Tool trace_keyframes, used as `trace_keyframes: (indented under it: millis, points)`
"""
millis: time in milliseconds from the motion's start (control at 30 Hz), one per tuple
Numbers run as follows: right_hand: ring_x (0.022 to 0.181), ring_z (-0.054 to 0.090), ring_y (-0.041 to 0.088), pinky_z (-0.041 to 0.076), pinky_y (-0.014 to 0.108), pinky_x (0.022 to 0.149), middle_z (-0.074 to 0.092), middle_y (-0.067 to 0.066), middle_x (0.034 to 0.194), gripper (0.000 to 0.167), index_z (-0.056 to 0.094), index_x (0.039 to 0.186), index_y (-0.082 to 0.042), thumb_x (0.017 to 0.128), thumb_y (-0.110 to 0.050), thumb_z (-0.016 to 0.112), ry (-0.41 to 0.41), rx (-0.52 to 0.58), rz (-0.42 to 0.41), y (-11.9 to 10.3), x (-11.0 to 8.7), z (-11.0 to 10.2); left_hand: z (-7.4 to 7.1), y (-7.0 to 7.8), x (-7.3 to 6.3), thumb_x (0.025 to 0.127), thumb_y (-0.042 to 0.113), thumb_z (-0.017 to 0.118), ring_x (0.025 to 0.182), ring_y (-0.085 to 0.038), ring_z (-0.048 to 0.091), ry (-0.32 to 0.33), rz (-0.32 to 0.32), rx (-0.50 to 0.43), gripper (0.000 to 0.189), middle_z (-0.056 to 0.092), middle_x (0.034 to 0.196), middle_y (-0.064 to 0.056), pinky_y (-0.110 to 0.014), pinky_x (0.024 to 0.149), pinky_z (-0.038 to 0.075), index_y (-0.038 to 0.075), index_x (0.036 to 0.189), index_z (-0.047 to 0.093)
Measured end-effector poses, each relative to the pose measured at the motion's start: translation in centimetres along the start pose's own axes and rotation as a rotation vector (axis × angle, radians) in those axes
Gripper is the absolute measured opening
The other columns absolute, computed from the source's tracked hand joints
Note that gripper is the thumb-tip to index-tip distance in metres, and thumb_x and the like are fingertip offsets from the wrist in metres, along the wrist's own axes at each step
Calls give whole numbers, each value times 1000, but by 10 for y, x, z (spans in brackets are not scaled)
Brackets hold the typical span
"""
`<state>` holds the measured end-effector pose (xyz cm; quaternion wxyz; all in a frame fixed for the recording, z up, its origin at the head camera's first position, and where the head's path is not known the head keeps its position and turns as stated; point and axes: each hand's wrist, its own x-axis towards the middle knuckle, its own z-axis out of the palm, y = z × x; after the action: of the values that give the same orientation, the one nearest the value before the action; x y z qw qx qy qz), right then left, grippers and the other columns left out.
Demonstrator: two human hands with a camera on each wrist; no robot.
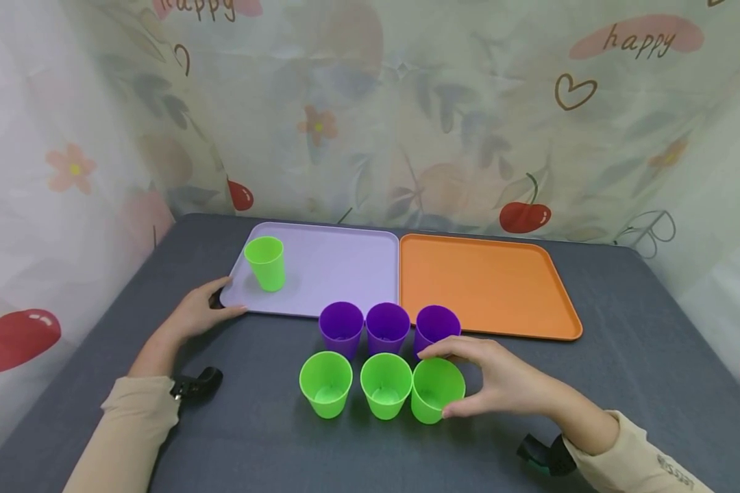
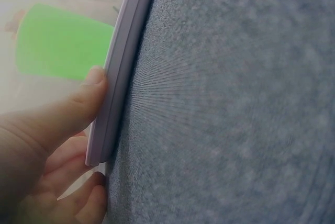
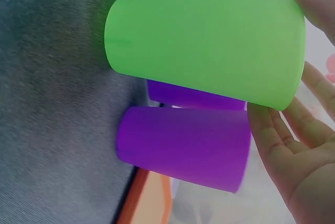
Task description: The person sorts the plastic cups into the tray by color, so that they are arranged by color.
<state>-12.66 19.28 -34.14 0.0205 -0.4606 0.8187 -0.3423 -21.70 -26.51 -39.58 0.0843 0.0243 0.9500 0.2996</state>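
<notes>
My left hand [image 1: 200, 311] holds the front left corner of the lilac tray [image 1: 339, 267], with the thumb [image 2: 86, 90] against its rim. On that tray stands a green cup [image 1: 268, 263], upright near its left end. My right hand [image 1: 499, 376] grips another green cup [image 1: 438, 390] at the rim, thumb on the near side and fingers on the far side. This cup is the right one of a front row, beside the middle green cup [image 1: 386, 385] and the left green cup [image 1: 326, 383]. Just behind its fingers stands a purple cup [image 3: 183, 145].
Two more purple cups [image 1: 341, 327] stand behind the green row, close to the lilac tray's front edge. An orange tray [image 1: 487, 284] lies right of the lilac one, edge against edge. A printed curtain [image 1: 370, 123] hangs behind the dark table [image 1: 253, 438].
</notes>
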Motion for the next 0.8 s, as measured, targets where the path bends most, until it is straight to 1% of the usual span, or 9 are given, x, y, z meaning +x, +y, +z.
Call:
trace_keyframes:
  millis: [200,500,733,800]
  points:
    - [104,60,9,49,23,91,64,-4,114,59,56,123,-19,70,-23,82,10,-6,-2,-4,1,-7,0,0,0,85,42,65,132,-51,30,4,3,6,86,28,145,-35,-59,108,29,-8,143,27]
    - [102,60,8,48,19,90,64,-4,113,58,56,122,-13,70,-20,82,4,15,29,-7,0,-17,0,-1,0,85,44,65,132,-51,29,0,10,7,87,28,144,-35,-60,107,28,-7,143,26]
    - [101,59,6,48,18,89,64,-6,112,57,56,123,-15,72,-26,80,6,15,44,-12,1,-25,0,-1,1,85,43,64,133,-50,28,-4,11,4,85,28,145,-34,-59,108,28,-7,143,26]
    - [101,59,5,47,17,90,64,-6,111,57,56,123,-14,72,-25,80,7,12,42,-13,2,-28,0,-1,1,85,43,64,133,-50,28,-5,12,2,85,28,145,-34,-59,108,28,-7,143,26]
